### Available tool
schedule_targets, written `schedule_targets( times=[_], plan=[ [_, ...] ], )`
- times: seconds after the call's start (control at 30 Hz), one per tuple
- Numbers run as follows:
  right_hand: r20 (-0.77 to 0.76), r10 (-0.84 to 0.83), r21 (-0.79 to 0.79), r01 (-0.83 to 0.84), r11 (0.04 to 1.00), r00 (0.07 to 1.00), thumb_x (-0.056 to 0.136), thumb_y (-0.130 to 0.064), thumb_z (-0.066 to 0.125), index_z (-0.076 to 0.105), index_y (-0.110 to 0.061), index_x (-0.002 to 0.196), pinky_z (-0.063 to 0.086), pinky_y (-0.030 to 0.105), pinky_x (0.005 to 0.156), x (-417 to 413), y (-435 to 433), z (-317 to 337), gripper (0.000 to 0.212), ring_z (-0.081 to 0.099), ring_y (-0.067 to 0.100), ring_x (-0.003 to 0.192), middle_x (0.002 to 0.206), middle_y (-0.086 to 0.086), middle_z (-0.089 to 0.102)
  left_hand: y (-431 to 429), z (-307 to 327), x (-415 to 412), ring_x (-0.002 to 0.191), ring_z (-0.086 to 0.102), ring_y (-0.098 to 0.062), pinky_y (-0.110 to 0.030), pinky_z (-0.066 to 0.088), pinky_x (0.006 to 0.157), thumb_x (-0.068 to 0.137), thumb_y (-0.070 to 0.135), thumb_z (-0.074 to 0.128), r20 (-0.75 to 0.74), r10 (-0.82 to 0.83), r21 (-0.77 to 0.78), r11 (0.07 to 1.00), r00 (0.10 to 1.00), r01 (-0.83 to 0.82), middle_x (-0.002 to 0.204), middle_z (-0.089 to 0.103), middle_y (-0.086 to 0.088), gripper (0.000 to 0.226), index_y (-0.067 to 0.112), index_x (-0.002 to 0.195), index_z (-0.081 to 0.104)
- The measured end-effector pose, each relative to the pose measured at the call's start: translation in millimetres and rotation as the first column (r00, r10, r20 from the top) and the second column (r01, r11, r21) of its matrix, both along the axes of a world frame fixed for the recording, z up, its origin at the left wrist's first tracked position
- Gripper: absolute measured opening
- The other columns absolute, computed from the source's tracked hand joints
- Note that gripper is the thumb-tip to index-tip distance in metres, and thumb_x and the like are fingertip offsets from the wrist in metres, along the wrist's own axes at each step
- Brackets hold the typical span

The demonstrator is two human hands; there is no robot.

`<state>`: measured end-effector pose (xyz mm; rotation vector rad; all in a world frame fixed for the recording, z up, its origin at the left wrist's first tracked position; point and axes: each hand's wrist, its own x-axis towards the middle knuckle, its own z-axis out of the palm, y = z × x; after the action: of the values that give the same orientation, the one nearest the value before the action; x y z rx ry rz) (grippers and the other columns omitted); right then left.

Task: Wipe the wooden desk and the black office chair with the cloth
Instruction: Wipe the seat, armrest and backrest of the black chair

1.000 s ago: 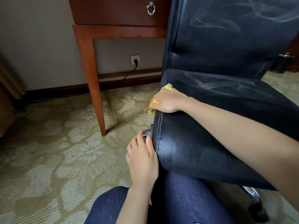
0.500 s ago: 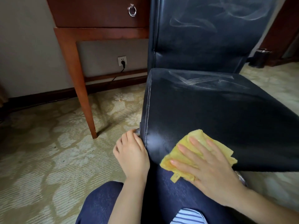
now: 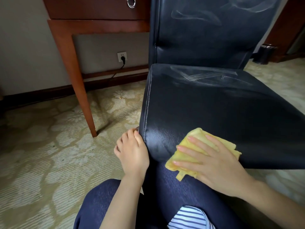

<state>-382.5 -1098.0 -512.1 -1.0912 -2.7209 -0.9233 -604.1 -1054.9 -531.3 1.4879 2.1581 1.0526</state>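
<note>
The black office chair (image 3: 214,104) fills the right half of the view, its seat facing me with pale wipe streaks on seat and backrest. My right hand (image 3: 212,161) lies flat with straight fingers on a folded yellow cloth (image 3: 198,142), pressing it against the seat's front edge. My left hand (image 3: 132,152) grips the seat's front left corner, its fingers curled around the edge. The wooden desk (image 3: 92,17) stands at the upper left; only a drawer front and one leg show.
A tapered desk leg (image 3: 79,90) stands on the patterned carpet (image 3: 41,154) left of the chair. A wall socket (image 3: 122,56) with a plugged cable sits under the desk. A dark bin (image 3: 264,53) stands at far right. My knees are under the seat.
My right hand carried the cloth from the seat's left side edge to the front edge and now presses it flat there. My left hand kept its hold on the corner.
</note>
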Motion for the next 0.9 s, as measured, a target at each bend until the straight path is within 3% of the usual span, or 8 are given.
schedule_targets(
  times=[0.1, 0.27, 0.33, 0.47, 0.53, 0.67, 0.9],
  plan=[
    [-0.048, 0.033, -0.111, -0.039, 0.993, 0.998, 0.086, -0.044, 0.046, 0.039, -0.05, 0.137, 0.019, 0.048, 0.112, -25, 16, 16, 0.051, 0.025, 0.023, 0.141, 0.151, -0.012, 0.032, 2, -1, -4, 0.124, 0.032, -0.024, -0.042, 0.019, 0.108, 0.103, 0.021, 0.021, -0.05, -0.029, -0.077, 0.997, 0.998, 0.025, 0.132, 0.044, 0.0, 0.034, 0.02, 0.129, 0.044],
    [-0.136, 0.023, -0.179, -0.048, 0.983, 0.99, 0.088, -0.047, 0.057, 0.038, -0.049, 0.138, 0.026, 0.047, 0.113, -66, 45, 30, 0.053, 0.026, 0.022, 0.142, 0.152, -0.011, 0.032, 3, -5, -11, 0.127, 0.031, -0.025, -0.044, 0.023, 0.108, 0.103, 0.023, 0.029, 0.046, -0.069, -0.096, 0.993, 0.997, 0.073, 0.14, 0.037, -0.003, 0.035, 0.015, 0.137, 0.035],
    [-0.134, 0.018, -0.177, -0.042, 0.983, 0.991, 0.09, -0.047, 0.054, 0.037, -0.049, 0.139, 0.024, 0.046, 0.114, -69, 48, 29, 0.053, 0.025, 0.022, 0.143, 0.153, -0.01, 0.031, 5, -6, -12, 0.128, 0.033, -0.024, -0.041, 0.024, 0.108, 0.103, 0.024, 0.03, 0.075, -0.054, -0.064, 0.996, 0.996, 0.059, 0.141, 0.038, -0.003, 0.037, 0.013, 0.139, 0.033],
    [-0.143, 0.016, -0.117, -0.033, 0.993, 0.99, 0.087, -0.041, 0.058, 0.037, -0.043, 0.14, 0.025, 0.047, 0.113, -43, 36, 21, 0.058, 0.027, 0.023, 0.142, 0.152, -0.005, 0.033, 3, 8, -7, 0.121, 0.046, -0.027, -0.043, 0.028, 0.105, 0.102, 0.024, 0.03, 0.07, 0.025, 0.156, 0.987, 0.997, -0.036, 0.126, 0.056, -0.007, 0.036, 0.011, 0.125, 0.054],
    [-0.175, -0.021, -0.053, 0.012, 0.999, 0.984, 0.086, -0.04, 0.059, 0.038, -0.041, 0.14, 0.028, 0.048, 0.111, -17, 23, 14, 0.057, 0.029, 0.024, 0.141, 0.15, -0.003, 0.034, 3, 9, -6, 0.118, 0.049, -0.029, -0.043, 0.031, 0.103, 0.101, 0.021, 0.033, -0.005, 0.021, 0.223, 0.975, 1.0, -0.019, 0.125, 0.059, -0.008, 0.035, 0.009, 0.123, 0.057],
    [-0.25, -0.129, 0.045, 0.145, 0.988, 0.96, 0.099, -0.043, 0.031, 0.038, -0.035, 0.138, 0.028, 0.046, 0.106, 44, -7, -4, 0.041, 0.034, 0.026, 0.135, 0.144, 0.001, 0.038, 1, 9, -3, 0.116, 0.052, -0.033, -0.046, 0.033, 0.101, 0.101, 0.014, 0.035, -0.018, -0.004, 0.301, 0.953, 1.0, 0.009, 0.124, 0.062, -0.013, 0.034, 0.003, 0.121, 0.06],
    [-0.44, -0.481, -0.08, 0.501, 0.862, 0.758, 0.1, -0.047, 0.019, 0.038, -0.025, 0.139, 0.03, 0.046, 0.1, 96, -31, -2, 0.048, 0.038, 0.028, 0.13, 0.138, 0.012, 0.051, -3, 9, 3, 0.124, 0.049, -0.035, -0.05, 0.033, 0.105, 0.096, 0.029, 0.024, -0.076, -0.147, 0.45, 0.877, 0.986, 0.166, 0.133, 0.055, -0.016, 0.054, 0.0, 0.128, 0.055]
  ],
)
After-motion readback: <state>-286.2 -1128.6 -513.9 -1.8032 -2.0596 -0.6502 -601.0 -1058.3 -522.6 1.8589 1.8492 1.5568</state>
